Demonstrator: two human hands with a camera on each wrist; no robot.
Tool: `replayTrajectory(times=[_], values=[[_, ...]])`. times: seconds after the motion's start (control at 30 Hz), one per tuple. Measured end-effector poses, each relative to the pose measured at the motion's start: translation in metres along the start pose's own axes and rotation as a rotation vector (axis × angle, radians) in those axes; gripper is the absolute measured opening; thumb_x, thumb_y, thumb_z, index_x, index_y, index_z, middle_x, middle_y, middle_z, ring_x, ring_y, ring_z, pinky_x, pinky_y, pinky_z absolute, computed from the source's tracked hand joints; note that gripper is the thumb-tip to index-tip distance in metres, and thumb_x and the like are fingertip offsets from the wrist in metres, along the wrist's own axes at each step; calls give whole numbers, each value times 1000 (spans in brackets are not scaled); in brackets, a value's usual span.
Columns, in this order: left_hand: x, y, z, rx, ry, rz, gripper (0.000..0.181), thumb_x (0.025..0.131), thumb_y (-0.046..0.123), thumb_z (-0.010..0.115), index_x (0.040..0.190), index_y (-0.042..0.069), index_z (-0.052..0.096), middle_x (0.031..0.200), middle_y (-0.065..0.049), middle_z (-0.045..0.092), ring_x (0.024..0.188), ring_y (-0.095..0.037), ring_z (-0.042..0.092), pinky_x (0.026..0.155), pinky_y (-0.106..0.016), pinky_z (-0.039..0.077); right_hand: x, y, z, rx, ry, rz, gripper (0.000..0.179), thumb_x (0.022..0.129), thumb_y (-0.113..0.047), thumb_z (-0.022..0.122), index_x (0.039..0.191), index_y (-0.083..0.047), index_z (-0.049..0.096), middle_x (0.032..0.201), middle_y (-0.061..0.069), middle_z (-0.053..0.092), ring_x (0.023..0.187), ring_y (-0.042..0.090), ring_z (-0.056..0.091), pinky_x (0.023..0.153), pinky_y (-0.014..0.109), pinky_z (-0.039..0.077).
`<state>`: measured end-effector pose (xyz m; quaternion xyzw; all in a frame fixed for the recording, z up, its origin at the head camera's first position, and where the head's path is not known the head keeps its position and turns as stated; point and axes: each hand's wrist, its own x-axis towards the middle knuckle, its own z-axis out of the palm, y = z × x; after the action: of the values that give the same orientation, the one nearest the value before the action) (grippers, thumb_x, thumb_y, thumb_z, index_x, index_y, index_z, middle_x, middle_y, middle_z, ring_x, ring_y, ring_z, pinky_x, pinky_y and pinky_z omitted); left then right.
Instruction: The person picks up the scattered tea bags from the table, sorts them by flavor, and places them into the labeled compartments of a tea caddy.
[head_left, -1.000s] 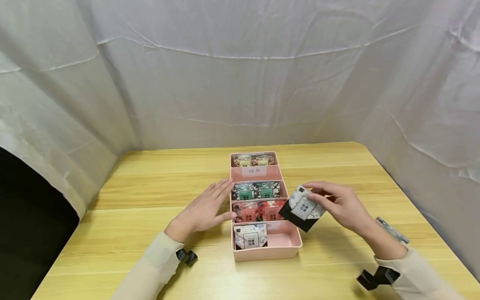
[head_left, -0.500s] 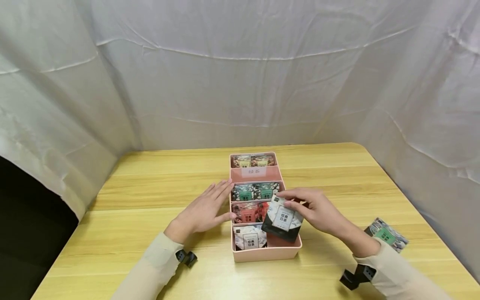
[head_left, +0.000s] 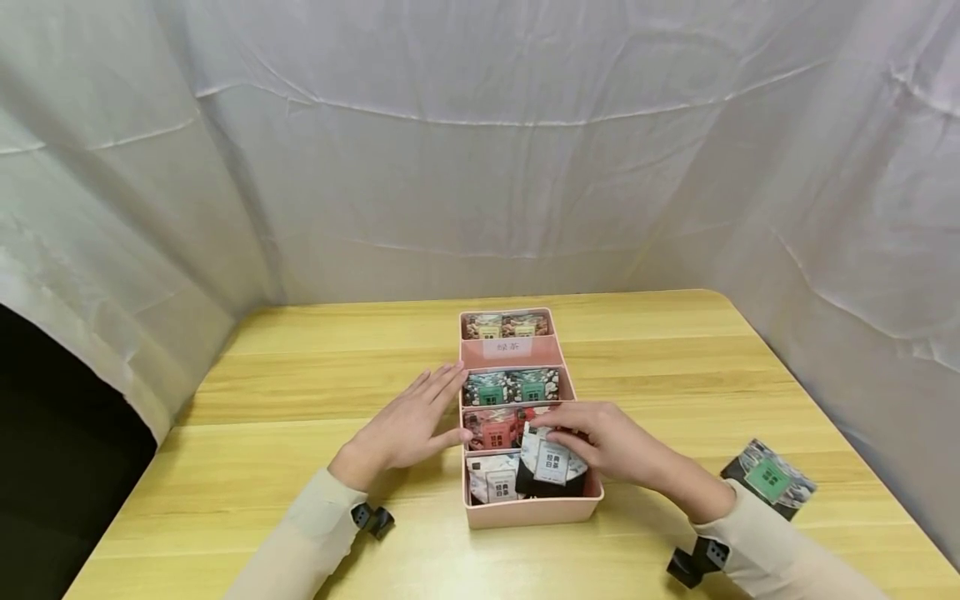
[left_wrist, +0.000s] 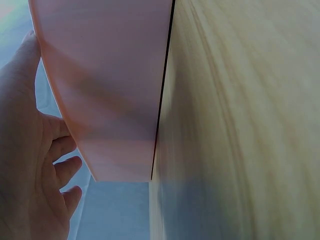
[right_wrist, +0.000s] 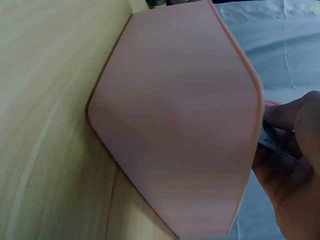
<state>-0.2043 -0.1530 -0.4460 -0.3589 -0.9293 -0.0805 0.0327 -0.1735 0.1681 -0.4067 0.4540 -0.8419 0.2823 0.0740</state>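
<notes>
My right hand (head_left: 611,442) pinches a white-and-black tea packet (head_left: 553,463) by its upper edge, thumb in front. The packet leans, its lower part inside the front compartment of a long pink divided box (head_left: 534,513), right of another white tea packet (head_left: 495,480). With fingers outstretched, my left hand (head_left: 405,423) touches the box's left rim. In the left wrist view its fingertips lie along the pink box wall (left_wrist: 105,90). The right wrist view shows the box's outer wall (right_wrist: 175,115) hiding most of the held packet.
Behind stand red packets (head_left: 495,430), green packets (head_left: 491,390) and, at the far end, yellow-labelled packets (head_left: 489,327). A paper label (head_left: 507,347) marks one divider. A green-labelled packet (head_left: 769,480) lies on the wooden table (head_left: 315,400) at right. White cloth (head_left: 495,167) hangs behind.
My right hand has carried the white tea packet leftward and down, from beside the box into its front compartment. The left hand stays at the rim. The loose green-labelled packet has come into fuller view.
</notes>
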Motion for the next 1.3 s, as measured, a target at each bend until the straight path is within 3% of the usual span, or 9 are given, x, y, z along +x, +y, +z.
replayTrajectory(times=[0.3, 0.57, 1.03, 1.3], values=[[0, 0, 0, 3, -1, -6, 89, 96, 69, 26, 157, 6, 8, 163, -9, 5, 149, -26, 9, 120, -45, 12, -1, -1, 2, -146, 17, -90, 29, 86, -13, 74, 115, -14, 73, 107, -3, 70, 96, 13, 65, 83, 34, 57], [0, 0, 0, 1, 1, -7, 89, 96, 69, 26, 157, 7, 8, 163, -8, 5, 149, -26, 9, 120, -43, 10, -5, 0, -6, -139, 55, -116, 27, 86, -12, 73, 113, -14, 74, 105, -4, 69, 97, 13, 63, 81, 35, 57], [0, 0, -1, 3, 0, -10, 90, 96, 70, 24, 157, 6, 7, 163, -8, 6, 149, -27, 11, 120, -43, 10, -61, 22, -37, -186, 158, 168, 33, 83, -9, 77, 114, -20, 71, 108, -12, 67, 97, 10, 64, 79, 36, 57], [0, 0, 0, -6, 1, -12, 89, 96, 69, 26, 157, 7, 7, 163, -8, 5, 149, -25, 8, 120, -43, 10, -104, 36, -61, -239, 175, 354, 35, 86, -15, 76, 120, -19, 69, 111, -9, 68, 93, 11, 60, 62, 25, 51]])
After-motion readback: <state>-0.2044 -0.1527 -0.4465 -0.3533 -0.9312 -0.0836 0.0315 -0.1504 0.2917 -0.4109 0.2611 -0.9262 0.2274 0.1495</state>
